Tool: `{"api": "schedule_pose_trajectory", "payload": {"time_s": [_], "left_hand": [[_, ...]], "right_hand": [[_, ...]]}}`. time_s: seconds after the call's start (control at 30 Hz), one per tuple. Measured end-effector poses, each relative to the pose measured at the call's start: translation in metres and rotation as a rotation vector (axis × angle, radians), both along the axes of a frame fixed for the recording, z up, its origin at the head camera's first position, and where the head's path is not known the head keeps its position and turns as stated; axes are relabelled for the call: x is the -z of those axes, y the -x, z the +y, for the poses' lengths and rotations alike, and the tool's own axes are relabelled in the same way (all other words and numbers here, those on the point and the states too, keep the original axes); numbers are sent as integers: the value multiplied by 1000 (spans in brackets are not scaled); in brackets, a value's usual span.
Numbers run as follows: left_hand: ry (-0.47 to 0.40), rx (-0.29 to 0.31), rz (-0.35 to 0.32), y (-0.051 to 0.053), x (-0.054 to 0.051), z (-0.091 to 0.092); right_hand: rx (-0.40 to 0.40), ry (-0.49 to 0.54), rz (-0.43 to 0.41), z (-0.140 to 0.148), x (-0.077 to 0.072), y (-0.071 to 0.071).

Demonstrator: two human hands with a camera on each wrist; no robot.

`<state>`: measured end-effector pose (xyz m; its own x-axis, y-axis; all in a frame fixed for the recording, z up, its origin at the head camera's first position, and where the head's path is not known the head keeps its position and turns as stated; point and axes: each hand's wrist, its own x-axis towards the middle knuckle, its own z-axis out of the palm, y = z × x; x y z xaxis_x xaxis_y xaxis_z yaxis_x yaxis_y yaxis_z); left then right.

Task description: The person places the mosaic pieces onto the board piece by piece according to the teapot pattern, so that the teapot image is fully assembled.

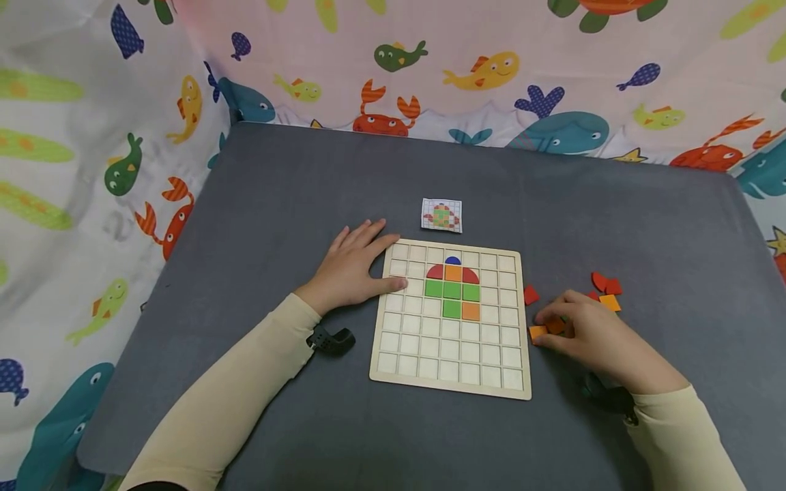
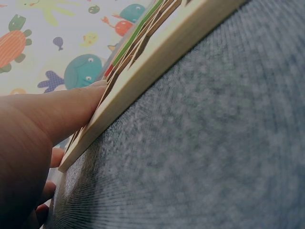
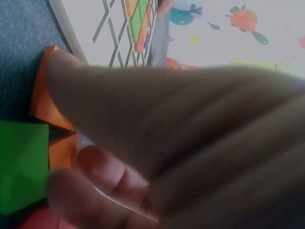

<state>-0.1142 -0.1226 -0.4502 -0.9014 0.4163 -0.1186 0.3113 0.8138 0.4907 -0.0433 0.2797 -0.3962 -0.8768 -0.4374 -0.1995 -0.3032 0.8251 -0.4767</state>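
A light wooden grid board (image 1: 449,390) lies on the grey table, with a blue half-round, red curved pieces and green (image 1: 452,309) and orange (image 1: 470,311) squares in its upper middle cells. My left hand (image 1: 353,273) rests at its upper left edge, fingers extended and thumb on the board; the left wrist view shows the thumb (image 2: 71,107) over the wooden rim. Beyond the right edge, my right hand (image 1: 589,334) pinches an orange tile (image 1: 537,332) between thumb and finger. In the right wrist view, the thumb presses on that orange tile (image 3: 45,98).
A small printed picture card (image 1: 441,215) lies just behind the board. Red (image 1: 613,286) and yellow-orange (image 1: 610,303) pieces are grouped beside my right hand, with a green piece (image 3: 21,164) close to its fingers. A sea-animal patterned cloth (image 1: 331,61) hangs behind the table.
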Motion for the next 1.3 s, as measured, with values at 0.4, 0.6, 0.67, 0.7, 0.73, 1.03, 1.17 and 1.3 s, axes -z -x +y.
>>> {"api": "schedule_pose_trajectory", "payload": {"time_s": [0.4, 0.6, 0.67, 0.7, 0.73, 1.03, 1.17, 1.3], "left_hand": [[6, -5, -7, -1, -2, 1], [-4, -2, 1, -2, -1, 0], [-4, -2, 1, -2, 0, 0], [-4, -2, 0, -2, -1, 0], [-2, -2, -1, -2, -1, 0], [2, -5, -1, -1, 1, -1], [6, -7, -5, -1, 1, -1], [15, -8, -5, 0, -1, 1]], "right_hand": [[66, 3, -51, -9, -7, 8], [60, -1, -36, -17, -26, 18], [50, 2, -31, -23, -30, 22], [45, 9, -32, -27, -32, 23], [36, 13, -26, -31, -32, 25], [-65, 66, 6, -76, -24, 34], [-109, 96, 29, -92, -19, 36], [-146, 101, 42, -106, -15, 39]]}}
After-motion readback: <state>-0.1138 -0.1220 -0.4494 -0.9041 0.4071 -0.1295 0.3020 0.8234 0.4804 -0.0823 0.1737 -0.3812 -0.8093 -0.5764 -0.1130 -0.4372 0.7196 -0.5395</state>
